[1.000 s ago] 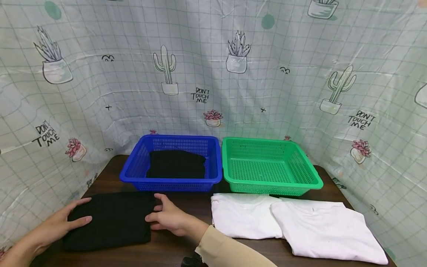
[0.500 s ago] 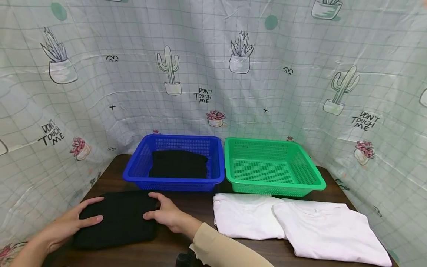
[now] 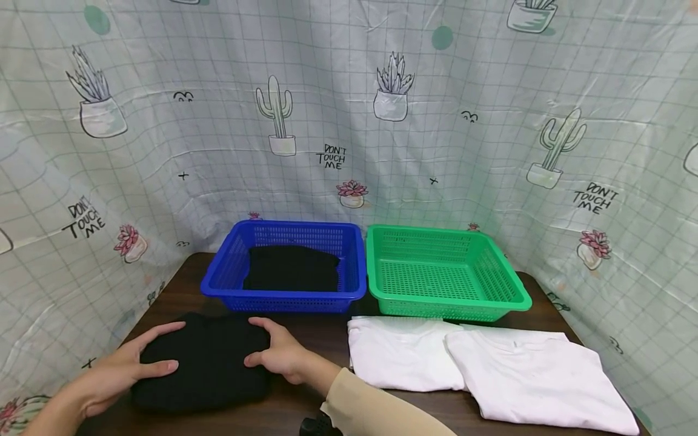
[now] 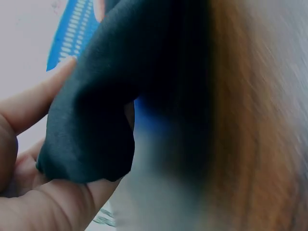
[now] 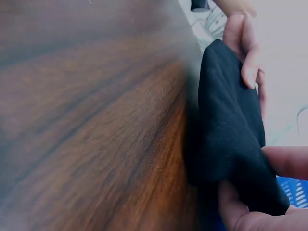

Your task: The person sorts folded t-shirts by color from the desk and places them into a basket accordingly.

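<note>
A folded black garment (image 3: 207,369) spans between my two hands at the front left of the table, and its middle bulges. At its left end, my left hand (image 3: 122,369) grips it, thumb on top. The left wrist view shows thumb and fingers wrapped around the thick folded end (image 4: 91,110). My right hand (image 3: 283,354) holds the opposite end, its thumb over the near part. In the right wrist view the garment (image 5: 228,120) is pinched between right thumb and fingers, close over the wood, and its lower edge is in shadow.
Behind the garment stands a blue basket (image 3: 283,295) with black folded cloth (image 3: 294,269) inside. A green basket (image 3: 447,301) adjoins it on the right. Two folded white T-shirts (image 3: 403,357) lie overlapping at the table's right. A patterned curtain (image 3: 218,121) surrounds the dark wooden table (image 3: 316,330).
Both hands have closed in on the garment's ends, the left moving rightward. The garment has shifted right and bunched up in the middle. Baskets and white T-shirts stay put.
</note>
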A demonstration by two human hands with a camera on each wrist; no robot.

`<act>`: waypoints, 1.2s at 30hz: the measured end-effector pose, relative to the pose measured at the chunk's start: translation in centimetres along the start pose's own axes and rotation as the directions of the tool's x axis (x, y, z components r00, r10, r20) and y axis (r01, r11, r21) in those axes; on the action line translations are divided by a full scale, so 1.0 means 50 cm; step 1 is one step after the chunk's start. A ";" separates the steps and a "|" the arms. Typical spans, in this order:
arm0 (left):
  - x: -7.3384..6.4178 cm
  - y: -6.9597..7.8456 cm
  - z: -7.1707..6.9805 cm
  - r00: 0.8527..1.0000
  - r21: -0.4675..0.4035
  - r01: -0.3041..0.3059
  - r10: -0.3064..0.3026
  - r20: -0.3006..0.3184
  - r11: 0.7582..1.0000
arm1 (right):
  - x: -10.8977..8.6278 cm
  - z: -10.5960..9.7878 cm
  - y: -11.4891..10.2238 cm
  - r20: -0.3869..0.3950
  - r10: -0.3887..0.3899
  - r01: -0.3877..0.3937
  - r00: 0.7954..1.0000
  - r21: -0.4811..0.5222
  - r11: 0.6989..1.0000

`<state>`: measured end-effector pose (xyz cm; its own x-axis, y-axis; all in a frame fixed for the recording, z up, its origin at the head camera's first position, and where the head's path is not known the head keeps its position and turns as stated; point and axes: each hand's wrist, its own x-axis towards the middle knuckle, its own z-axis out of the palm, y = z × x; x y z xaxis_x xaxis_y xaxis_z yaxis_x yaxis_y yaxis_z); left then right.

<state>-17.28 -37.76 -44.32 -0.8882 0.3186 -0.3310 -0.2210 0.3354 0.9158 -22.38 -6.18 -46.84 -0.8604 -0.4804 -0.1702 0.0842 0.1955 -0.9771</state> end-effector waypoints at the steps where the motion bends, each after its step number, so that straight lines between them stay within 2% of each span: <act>1: -0.002 0.005 0.004 1.000 0.019 -0.008 0.008 -0.004 1.000 | -0.007 -0.005 -0.002 0.007 -0.005 0.005 1.000 -0.005 1.000; 5: -0.015 0.030 0.022 0.998 0.089 -0.055 0.058 -0.030 0.994 | -0.041 -0.030 -0.019 0.043 -0.040 0.040 0.998 0.005 0.999; 10: -0.033 0.074 0.038 0.988 0.102 -0.131 0.139 -0.070 0.986 | -0.087 -0.067 -0.058 0.083 -0.077 0.075 0.994 0.023 0.997; 15: -0.040 0.128 0.050 0.963 0.173 -0.225 0.245 -0.109 0.959 | -0.116 -0.108 -0.107 0.115 -0.099 0.092 0.988 0.067 0.994; 19: -0.031 0.176 0.060 0.946 0.172 -0.281 0.303 -0.115 0.944 | -0.123 -0.147 -0.144 0.119 -0.119 0.108 0.986 0.093 0.990; 23: -0.007 0.224 0.070 0.932 0.136 -0.331 0.346 -0.106 0.934 | -0.117 -0.191 -0.177 0.110 -0.129 0.120 0.986 0.091 0.989; 27: 0.028 0.271 0.074 0.923 0.142 -0.352 0.368 -0.109 0.925 | -0.100 -0.237 -0.203 0.093 -0.129 0.126 0.987 0.036 0.991; 32: 0.089 0.320 0.071 0.933 0.142 -0.333 0.348 -0.095 0.932 | -0.063 -0.292 -0.231 0.060 -0.135 0.136 0.989 -0.020 0.990; 36: 0.139 0.349 0.067 0.948 0.084 -0.304 0.310 -0.074 0.949 | -0.026 -0.329 -0.248 0.029 -0.118 0.119 0.993 -0.026 0.993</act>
<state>-25.94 -26.74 -31.41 -0.9403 0.3400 -0.0129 0.0940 0.2958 0.9506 -30.57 6.08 -32.42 -0.8495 -0.5244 -0.0570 -0.0318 0.1588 -0.9868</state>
